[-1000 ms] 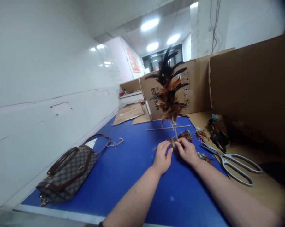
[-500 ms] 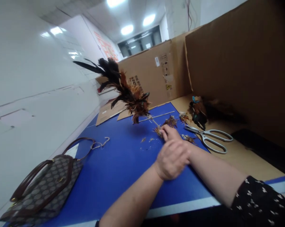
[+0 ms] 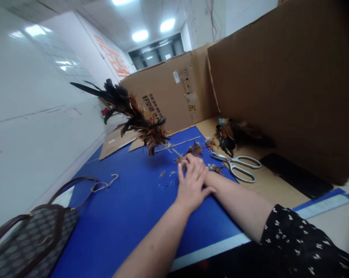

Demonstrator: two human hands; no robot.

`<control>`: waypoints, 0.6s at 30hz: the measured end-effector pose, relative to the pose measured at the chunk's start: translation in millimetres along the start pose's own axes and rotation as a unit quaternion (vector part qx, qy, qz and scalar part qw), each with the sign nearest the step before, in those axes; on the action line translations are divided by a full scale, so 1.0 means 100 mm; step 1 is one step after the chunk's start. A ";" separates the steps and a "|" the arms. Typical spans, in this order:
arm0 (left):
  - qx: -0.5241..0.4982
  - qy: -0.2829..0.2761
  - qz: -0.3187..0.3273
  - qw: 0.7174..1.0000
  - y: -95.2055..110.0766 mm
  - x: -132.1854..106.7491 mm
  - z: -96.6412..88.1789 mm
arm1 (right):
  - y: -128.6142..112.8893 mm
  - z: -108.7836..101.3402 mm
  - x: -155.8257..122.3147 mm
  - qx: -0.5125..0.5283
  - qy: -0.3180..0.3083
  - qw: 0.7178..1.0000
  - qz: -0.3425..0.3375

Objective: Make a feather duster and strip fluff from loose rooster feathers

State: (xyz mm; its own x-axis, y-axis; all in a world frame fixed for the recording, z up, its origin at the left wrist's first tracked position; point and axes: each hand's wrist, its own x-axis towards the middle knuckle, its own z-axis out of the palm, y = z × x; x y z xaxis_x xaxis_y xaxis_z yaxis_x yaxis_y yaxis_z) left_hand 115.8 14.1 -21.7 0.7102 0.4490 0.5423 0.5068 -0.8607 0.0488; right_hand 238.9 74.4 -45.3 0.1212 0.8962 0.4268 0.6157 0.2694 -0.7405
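A feather duster [image 3: 136, 119] with black tips and reddish-brown feathers slants up to the left, its thin stick pointing down toward my hands. My right hand [image 3: 191, 156] is closed around that stick, partly covered by the other hand. Across the back of it and the wrist lies my left hand [image 3: 192, 183], fingers stretched out and thumb apart, holding nothing. Small brown feather tufts [image 3: 196, 149] lie just beyond the hands, with another tuft [image 3: 215, 168] by the right wrist. Metal scissors [image 3: 239, 166] rest to the right, blades partly apart.
A patterned handbag [image 3: 26, 235] stands at the left, with a curled string [image 3: 106, 184] near its strap. Cardboard panels [image 3: 174, 92] wall the back and right. A feather bunch with blue binding [image 3: 227, 135] and a dark flat object [image 3: 298, 175] lie on the right.
My left hand has slid from the right wrist up onto the right hand, its fingers now spread. The whole view has turned a little to the right; the right hand still grips the stick.
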 end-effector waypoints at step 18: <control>-0.121 -0.055 0.167 0.977 0.37 0.06 0.08 | -0.06 -0.02 0.00 -0.019 0.001 1.000 0.000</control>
State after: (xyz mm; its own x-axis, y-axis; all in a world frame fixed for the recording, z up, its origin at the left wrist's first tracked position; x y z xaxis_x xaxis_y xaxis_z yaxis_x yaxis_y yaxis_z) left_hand 142.5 -13.8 -23.1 0.8707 0.1458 0.4697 0.1180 -0.9891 0.0882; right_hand 237.1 72.4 -39.9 0.1218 0.8954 0.4282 0.6452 0.2564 -0.7197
